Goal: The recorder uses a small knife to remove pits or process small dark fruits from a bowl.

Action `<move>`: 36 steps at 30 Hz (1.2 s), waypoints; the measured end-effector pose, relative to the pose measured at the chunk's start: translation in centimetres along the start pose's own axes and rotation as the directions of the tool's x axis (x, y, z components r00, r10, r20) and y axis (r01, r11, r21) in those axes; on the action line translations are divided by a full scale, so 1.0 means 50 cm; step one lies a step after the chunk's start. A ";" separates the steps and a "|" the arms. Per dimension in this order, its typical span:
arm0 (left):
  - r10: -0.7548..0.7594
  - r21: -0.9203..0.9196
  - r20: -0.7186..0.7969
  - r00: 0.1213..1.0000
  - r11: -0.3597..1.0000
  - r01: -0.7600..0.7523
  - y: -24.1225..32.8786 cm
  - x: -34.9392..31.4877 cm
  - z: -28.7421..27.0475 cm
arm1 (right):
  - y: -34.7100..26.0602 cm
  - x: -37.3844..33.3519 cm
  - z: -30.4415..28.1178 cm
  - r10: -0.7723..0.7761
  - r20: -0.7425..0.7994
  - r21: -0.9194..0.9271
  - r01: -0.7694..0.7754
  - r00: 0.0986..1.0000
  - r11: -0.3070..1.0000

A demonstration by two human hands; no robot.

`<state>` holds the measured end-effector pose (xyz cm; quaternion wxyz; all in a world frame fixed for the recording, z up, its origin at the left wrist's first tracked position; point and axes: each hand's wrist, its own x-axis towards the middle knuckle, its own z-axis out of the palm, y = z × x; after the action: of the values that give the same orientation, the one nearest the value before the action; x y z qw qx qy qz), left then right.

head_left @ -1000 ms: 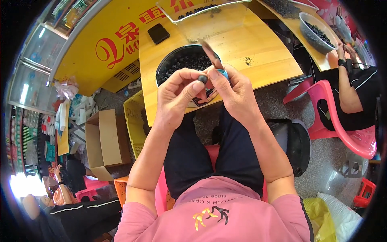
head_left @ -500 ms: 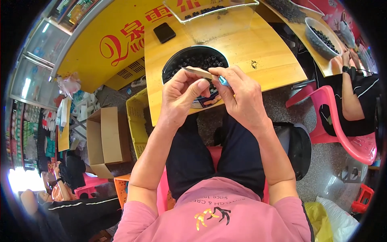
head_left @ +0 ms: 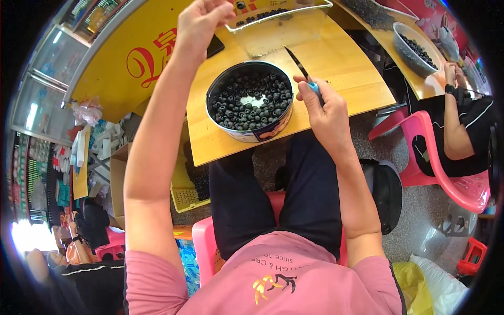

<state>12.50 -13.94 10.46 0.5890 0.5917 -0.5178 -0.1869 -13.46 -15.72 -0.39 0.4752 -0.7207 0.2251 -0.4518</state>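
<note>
Two wooden benches show in the head view: a near bench across the upper middle and a side bench at the upper right, which carries one greyish bowl of dark pieces. On the near bench stand one round tub, just above the middle of the frame, and one clear box at the top; one black flat object lies left of the box.

Many small nut-like pieces, too crowded to count, fill the tub: roundish, near-black, several with open, ring-like ends, heaped around one bare whitish patch of its bottom.

Two hands are the wearer's. The right hand, right of the tub, grips one knife with a light-blue handle and dark, narrow blade, tip up-left. The left hand, at the top edge, has its fingers curled; whether they pinch anything, I cannot tell. One dark round piece shows just beside its fingertips.
</note>
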 end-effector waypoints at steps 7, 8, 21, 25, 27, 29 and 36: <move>-0.028 0.460 0.348 0.937 0.876 -0.144 -0.039 -0.101 0.049 | 0.013 0.009 -0.012 0.067 -0.006 0.021 -0.067 0.998 0.998; -0.090 0.581 0.419 0.903 0.791 -0.191 -0.057 -0.128 0.059 | 0.014 0.009 -0.011 0.066 -0.007 0.024 -0.065 0.998 0.998; -0.121 0.815 0.378 0.918 0.514 -0.268 -0.155 -0.204 0.086 | 0.014 0.007 -0.008 0.077 0.059 0.053 -0.080 0.995 0.995; -0.203 0.181 0.162 0.966 0.968 0.173 -0.097 -0.234 0.106 | 0.025 0.003 0.001 0.149 0.113 0.158 -0.166 0.982 0.974; -0.211 -0.213 0.115 0.971 0.949 0.231 -0.068 -0.259 0.124 | 0.030 -0.001 0.011 0.174 0.138 0.231 -0.203 0.975 0.952; -0.191 -0.311 0.082 0.978 0.928 0.207 -0.055 -0.284 0.139 | 0.024 -0.005 0.020 0.195 0.171 0.304 -0.240 0.966 0.922; -0.131 -0.501 0.011 0.991 0.857 0.118 -0.057 -0.324 0.159 | -0.013 -0.015 0.022 0.314 0.331 0.562 -0.454 0.890 0.692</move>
<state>0.62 -5.14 -0.25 0.7150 0.4531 -0.4052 -0.3453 -12.95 -14.33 -0.32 0.7918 -0.5009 0.1572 -0.3120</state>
